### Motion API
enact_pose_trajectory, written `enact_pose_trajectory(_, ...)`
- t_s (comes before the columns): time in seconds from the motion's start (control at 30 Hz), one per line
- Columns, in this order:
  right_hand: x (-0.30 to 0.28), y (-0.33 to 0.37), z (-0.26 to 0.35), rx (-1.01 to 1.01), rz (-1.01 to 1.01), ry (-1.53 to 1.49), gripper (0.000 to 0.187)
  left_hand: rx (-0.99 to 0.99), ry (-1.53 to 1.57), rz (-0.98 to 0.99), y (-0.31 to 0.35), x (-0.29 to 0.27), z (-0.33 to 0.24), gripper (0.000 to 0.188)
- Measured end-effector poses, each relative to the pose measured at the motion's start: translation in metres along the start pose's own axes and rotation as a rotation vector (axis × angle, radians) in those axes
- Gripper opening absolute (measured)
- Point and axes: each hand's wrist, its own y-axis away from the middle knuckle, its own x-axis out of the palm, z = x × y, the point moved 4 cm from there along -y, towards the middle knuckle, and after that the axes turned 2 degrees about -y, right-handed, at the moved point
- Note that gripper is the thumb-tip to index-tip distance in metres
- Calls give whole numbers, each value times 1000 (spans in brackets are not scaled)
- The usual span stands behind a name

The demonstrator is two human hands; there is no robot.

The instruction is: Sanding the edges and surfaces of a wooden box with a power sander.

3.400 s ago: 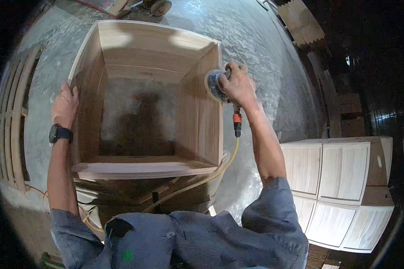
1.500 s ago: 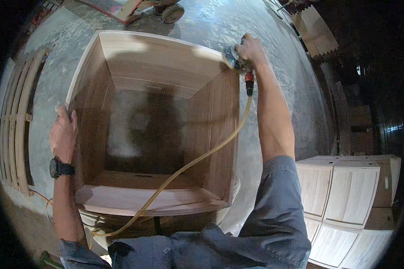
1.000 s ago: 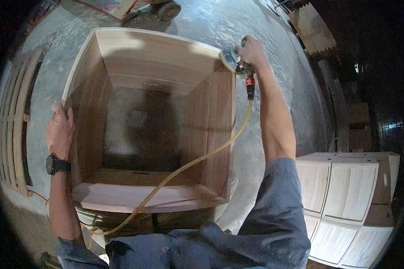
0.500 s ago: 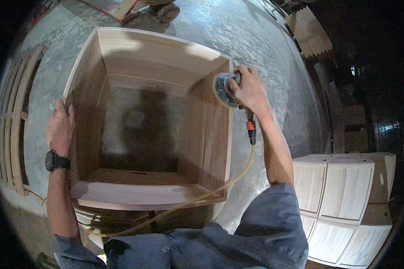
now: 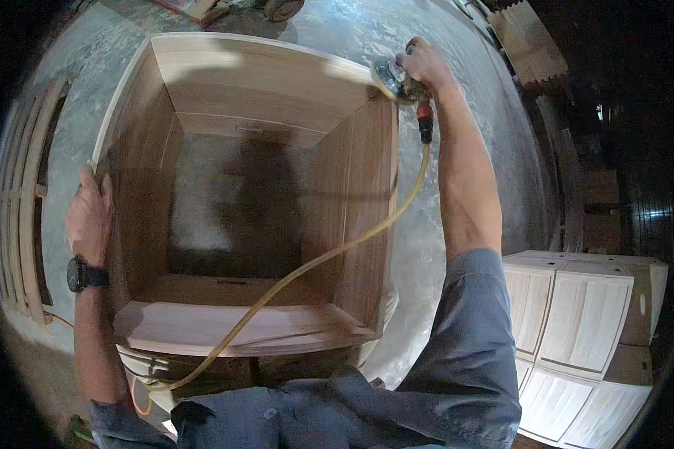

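An open wooden cabinet box point(image 5: 352, 176) lies in front of me, its inside showing plain boards and the floor through its bottom. My left hand point(image 5: 91, 217), with a black watch on the wrist, is closed on the box's left wall with its fingertips at the rim. In my right hand point(image 5: 430, 66) is a round air sander point(image 5: 388, 79), gripped from above at the far right corner of the rim. Its disc is tilted against that corner. From the sander's red and black coupling point(image 5: 425, 123), a yellow air hose point(image 5: 307, 266) crosses over the box toward my body.
Pale wooden cabinets with panelled doors point(image 5: 583, 322) are stacked at the right. Wooden slats point(image 5: 24, 202) lean at the far left. A jagged-edged board point(image 5: 528, 49) lies at the upper right. Grey worn concrete floor point(image 5: 329, 34) surrounds the box.
My right hand has moved the sander forward along the right rim to the far corner. The hose has stretched out across the box. My left hand stays on the left wall.
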Motion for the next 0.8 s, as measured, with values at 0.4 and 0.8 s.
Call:
enact_pose_trajectory(0.4,-45,179,53,-114,-54,-29,40,-25,-23,32,-8,6,6,31)
enact_pose_trajectory(0.8,-74,310,88,-177,52,-147,31,17,8,-24,-6,18,14,33)
